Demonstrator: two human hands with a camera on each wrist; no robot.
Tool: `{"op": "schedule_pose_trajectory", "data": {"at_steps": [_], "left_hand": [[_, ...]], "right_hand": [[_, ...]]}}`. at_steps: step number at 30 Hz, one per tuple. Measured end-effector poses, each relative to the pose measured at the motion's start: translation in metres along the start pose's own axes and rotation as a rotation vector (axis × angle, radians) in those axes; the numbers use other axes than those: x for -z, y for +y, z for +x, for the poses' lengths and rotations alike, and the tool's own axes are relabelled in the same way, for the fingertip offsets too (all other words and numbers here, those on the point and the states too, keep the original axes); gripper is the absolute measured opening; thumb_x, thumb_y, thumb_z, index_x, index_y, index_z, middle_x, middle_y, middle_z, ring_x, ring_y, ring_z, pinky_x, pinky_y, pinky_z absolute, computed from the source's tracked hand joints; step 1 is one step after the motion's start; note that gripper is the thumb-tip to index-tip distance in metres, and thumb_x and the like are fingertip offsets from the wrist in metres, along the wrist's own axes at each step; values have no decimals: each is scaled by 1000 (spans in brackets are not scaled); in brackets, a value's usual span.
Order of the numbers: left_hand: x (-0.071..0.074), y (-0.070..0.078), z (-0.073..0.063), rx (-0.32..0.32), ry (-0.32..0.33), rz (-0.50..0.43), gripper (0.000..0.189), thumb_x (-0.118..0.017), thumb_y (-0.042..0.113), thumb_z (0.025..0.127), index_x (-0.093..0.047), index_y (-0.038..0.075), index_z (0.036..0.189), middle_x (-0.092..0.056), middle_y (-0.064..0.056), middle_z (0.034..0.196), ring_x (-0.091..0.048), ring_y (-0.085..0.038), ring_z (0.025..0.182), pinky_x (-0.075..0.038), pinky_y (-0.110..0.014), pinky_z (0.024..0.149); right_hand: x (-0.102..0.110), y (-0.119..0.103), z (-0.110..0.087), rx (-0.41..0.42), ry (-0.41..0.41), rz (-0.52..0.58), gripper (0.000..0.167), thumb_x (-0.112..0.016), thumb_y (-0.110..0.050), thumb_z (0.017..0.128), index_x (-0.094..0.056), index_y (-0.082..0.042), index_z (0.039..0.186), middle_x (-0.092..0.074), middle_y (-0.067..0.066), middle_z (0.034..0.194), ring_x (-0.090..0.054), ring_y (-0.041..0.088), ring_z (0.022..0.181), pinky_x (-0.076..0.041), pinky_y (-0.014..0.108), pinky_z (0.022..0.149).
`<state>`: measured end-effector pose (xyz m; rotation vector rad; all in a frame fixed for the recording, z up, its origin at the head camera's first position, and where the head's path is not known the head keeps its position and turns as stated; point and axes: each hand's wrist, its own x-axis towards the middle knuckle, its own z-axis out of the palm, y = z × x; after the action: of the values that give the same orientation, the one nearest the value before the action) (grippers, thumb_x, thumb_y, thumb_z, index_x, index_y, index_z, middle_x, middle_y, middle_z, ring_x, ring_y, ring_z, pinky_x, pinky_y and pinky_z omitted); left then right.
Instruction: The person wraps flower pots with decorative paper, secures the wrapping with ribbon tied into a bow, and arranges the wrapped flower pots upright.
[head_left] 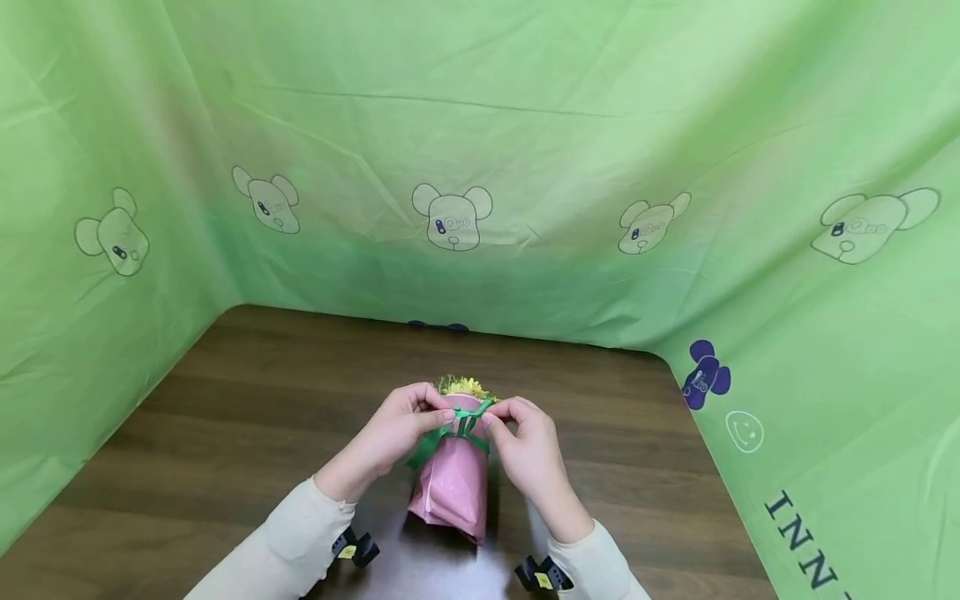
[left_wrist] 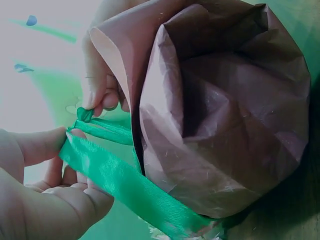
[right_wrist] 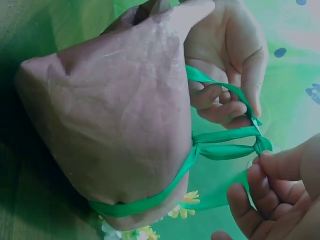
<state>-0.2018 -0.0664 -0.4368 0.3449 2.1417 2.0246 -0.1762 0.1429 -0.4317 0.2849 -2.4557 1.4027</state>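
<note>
A bouquet in pink wrapping [head_left: 450, 483] lies on the table, its yellow flowers [head_left: 467, 386] pointing away from me. Green ribbon [right_wrist: 145, 204] runs round the wrapping near the flower end. My left hand [head_left: 397, 429] pinches one part of the ribbon between thumb and forefinger, on the bouquet's left. Opposite it, my right hand [head_left: 528, 446] pinches another part of the same ribbon. In the right wrist view, ribbon loops [right_wrist: 225, 135] stand off the wrapping and meet between the two hands. A wide green ribbon length [left_wrist: 125, 187] slants from the left fingers past the wrapping.
The brown wooden table [head_left: 300, 375] spreads around the bouquet. Green cloth [head_left: 525, 108] printed with bear heads hangs behind it and at both sides. A black wrist device sits below each cream sleeve [head_left: 300, 533].
</note>
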Motion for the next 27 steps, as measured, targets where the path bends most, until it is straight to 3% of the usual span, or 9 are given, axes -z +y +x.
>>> {"op": "schedule_pose_trajectory", "data": {"at_steps": [4, 14, 27], "left_hand": [[2, -3, 0, 30, 7, -12, 12, -69, 4, 95, -64, -6, 100, -62, -3, 85, -56, -18, 72, -51, -29, 65], [6, -4, 2, 25, 7, -8, 11, -69, 5, 95, -66, -4, 99, -63, -3, 86, -57, -17, 71, -53, -32, 67], [12, -4, 4, 14, -9, -38, 6, -66, -1, 95, -63, -5, 97, -64, -6, 78, -59, -17, 69, -53, -29, 64]], "right_hand": [[0, 3, 0, 5, 6, -3, 9, -76, -6, 90, -75, -13, 84, -69, -4, 84, -64, 14, 86, -55, 35, 81], [5, 2, 1, 32, -11, -23, 9, -77, -8, 90, -75, -15, 84, -70, -5, 85, -65, 13, 85, -54, 31, 80], [11, 5, 5, -35, -76, -33, 11, -78, -8, 89, -74, -16, 82, -69, -4, 83, -61, 12, 80, -51, 26, 73]]}}
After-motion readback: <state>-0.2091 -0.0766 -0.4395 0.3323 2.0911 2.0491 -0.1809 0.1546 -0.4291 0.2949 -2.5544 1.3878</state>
